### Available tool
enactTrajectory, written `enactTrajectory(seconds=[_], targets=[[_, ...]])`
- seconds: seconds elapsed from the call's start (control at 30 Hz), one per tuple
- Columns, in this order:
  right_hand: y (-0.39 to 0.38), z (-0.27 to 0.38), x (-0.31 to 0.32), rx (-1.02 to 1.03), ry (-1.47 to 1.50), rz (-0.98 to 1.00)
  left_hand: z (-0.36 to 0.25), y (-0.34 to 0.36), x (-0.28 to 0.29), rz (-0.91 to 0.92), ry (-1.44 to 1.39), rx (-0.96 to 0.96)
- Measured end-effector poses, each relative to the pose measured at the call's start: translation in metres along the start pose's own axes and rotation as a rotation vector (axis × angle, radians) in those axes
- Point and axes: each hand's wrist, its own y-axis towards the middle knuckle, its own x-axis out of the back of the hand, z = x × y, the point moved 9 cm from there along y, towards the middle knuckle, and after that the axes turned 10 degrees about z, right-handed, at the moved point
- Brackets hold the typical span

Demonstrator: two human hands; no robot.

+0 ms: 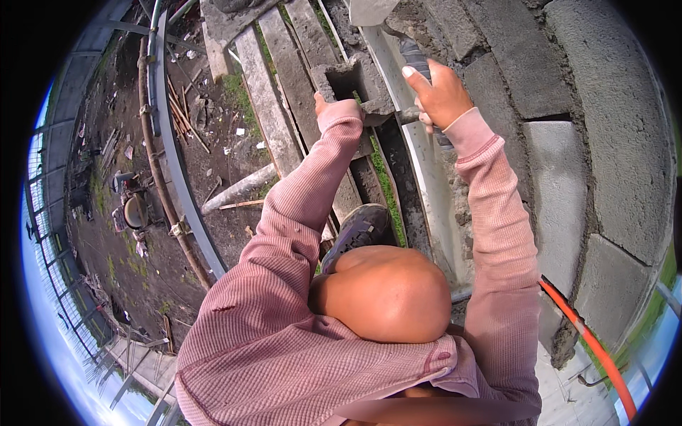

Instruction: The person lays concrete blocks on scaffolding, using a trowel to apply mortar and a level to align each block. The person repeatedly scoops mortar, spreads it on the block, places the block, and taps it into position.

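Note:
My left hand (334, 112) is closed at the near side of a rough grey hollow block (369, 82) with a dark square opening. Its thumb rests along the block's left side, while most of the fingers are hidden. To the right, my right hand (446, 96) closes round a short grey rod-like handle (408, 115) whose blunt end points left. What joins the handle is hidden by the hand. A dark ribbed piece (415, 57) shows just above the right thumb. Farther up, a pale flat blade-like piece (373, 11) is partly cut off.
Planks (270, 106) with gaps form a platform under my shoe (359, 231). Grey block masonry (604, 92) rises at the right, beside a pale strip (433, 192). A metal rail (177, 149) and bamboo pole (153, 135) run along the left. An orange pipe (597, 348) lies lower right.

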Motion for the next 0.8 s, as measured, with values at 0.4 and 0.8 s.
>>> enactTrajectory(seconds=[0.4, 0.8], targets=[[0.006, -0.006, 0.012, 0.060, -0.058, -0.136, -0.009, -0.022, -0.011, -0.151, -0.097, -0.109], [0.004, 0.022, 0.008, 0.286, -0.071, -0.105, -0.011, 0.001, -0.004, 0.104, -0.066, -0.172]])
